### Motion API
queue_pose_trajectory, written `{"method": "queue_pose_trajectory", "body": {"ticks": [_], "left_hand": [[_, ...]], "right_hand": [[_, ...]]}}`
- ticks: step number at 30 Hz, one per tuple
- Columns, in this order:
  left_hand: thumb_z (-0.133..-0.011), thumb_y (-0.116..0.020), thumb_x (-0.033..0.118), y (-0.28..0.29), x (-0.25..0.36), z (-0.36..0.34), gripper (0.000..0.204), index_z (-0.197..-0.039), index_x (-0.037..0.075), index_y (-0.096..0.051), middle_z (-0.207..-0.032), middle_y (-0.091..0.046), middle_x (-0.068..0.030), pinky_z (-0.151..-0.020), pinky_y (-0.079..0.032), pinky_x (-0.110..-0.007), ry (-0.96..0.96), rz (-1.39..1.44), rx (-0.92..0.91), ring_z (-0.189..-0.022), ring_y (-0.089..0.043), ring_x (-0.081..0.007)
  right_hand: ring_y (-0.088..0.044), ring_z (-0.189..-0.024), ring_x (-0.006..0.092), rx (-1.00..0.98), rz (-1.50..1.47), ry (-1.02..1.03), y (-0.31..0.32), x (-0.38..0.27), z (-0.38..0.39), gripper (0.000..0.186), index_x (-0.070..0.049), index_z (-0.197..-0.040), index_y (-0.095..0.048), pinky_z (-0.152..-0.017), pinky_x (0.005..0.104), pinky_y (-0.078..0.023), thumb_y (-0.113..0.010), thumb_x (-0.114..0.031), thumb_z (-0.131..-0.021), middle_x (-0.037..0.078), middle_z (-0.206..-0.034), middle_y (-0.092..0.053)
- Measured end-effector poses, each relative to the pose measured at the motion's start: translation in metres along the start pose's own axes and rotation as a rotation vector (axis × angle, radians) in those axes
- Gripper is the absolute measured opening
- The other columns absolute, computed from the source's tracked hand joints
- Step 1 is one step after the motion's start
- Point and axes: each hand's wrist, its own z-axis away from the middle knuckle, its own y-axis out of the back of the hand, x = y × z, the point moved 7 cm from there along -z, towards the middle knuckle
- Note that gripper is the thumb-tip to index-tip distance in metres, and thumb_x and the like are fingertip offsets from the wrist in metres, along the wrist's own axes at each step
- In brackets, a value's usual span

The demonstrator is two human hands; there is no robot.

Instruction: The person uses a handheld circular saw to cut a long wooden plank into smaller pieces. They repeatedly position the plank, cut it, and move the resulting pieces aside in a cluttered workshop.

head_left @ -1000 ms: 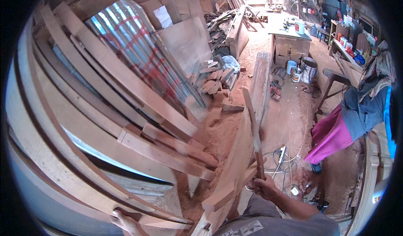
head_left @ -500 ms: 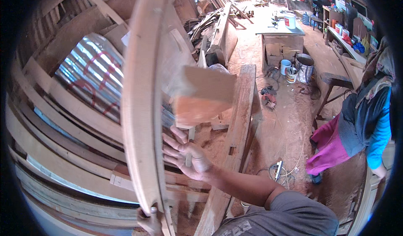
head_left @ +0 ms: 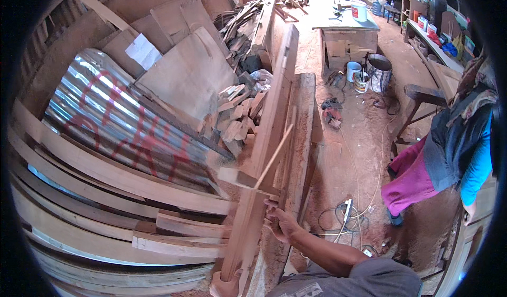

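Observation:
A long wooden beam [head_left: 259,154] slopes away from me, lying along a rough plank bench [head_left: 303,104]. At the lower edge my left hand [head_left: 226,285] is wrapped round its near end. My right hand [head_left: 284,226] is beside the beam's right side, fingers curled in at its edge. Just beyond those fingertips, a thin pale stick [head_left: 274,157] and a flat light piece of wood [head_left: 235,177] cross over the beam. Whether the two are joined, and whether my right fingers grip them or the beam, is unclear.
Curved boards [head_left: 105,167] and a shiny corrugated sheet [head_left: 116,107] lie left. Offcuts [head_left: 240,117] are heaped beyond. Right of the bench are a red power tool [head_left: 331,114], cables and a power strip [head_left: 348,211]. A person in a magenta garment [head_left: 409,178] stands at right.
The beam has swung down from in front of me toward the bench. My right hand has moved right, its spread fingers now curled. The blurred flat piece of wood now appears lower and smaller.

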Motion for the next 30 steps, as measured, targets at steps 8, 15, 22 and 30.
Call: {"method": "queue_pose_trajectory", "body": {"ticks": [8, 15, 22, 30], "left_hand": [[-0.060, -0.098, 0.068, -0.053, -0.032, 0.017, 0.080, -0.089, -0.001, -0.071, -0.080, -0.074, -0.0216, -0.073, -0.058, -0.052, 0.040, -0.125, 0.100, -0.077, -0.074, -0.0408], [-0.058, -0.099, 0.067, -0.131, -0.025, 0.040, 0.084, -0.104, 0.002, -0.070, -0.096, -0.072, -0.0200, -0.081, -0.058, -0.054, -0.031, -0.020, 0.056, -0.092, -0.072, -0.0433], [-0.062, -0.098, 0.063, -0.142, -0.033, 0.022, 0.093, -0.122, 0.001, -0.063, -0.120, -0.066, -0.0248, -0.100, -0.052, -0.054, -0.231, -0.018, -0.374, -0.119, -0.063, -0.0435], [-0.071, -0.093, 0.069, -0.167, -0.023, 0.027, 0.134, -0.167, -0.002, -0.032, -0.159, -0.048, -0.0333, -0.126, -0.038, -0.050, -0.275, 0.250, -0.733, -0.153, -0.043, -0.0471]], "right_hand": [[-0.059, -0.082, 0.0127, 0.248, 0.062, -0.048, 0.072, 0.005, 0.009, 0.038, -0.007, -0.136, -0.066, -0.074, 0.0319, -0.050, -0.068, -0.014, -0.098, -0.003, -0.093, -0.061], [-0.061, -0.140, 0.0285, 0.169, 0.181, -0.075, 0.121, -0.053, 0.053, 0.049, -0.003, -0.138, -0.064, -0.120, 0.0442, -0.048, -0.073, -0.019, -0.092, 0.016, -0.146, -0.067], [-0.070, -0.121, 0.0371, 0.220, 0.269, 0.100, 0.118, -0.090, 0.118, 0.036, -0.001, -0.132, -0.061, -0.107, 0.0519, -0.059, -0.068, -0.023, -0.104, 0.019, -0.132, -0.070], [-0.074, -0.111, 0.0390, 0.372, 0.424, 0.280, 0.114, -0.108, 0.149, 0.030, 0.005, -0.124, -0.054, -0.096, 0.0470, -0.066, -0.059, 0.003, -0.094, 0.028, -0.128, -0.067]]}}
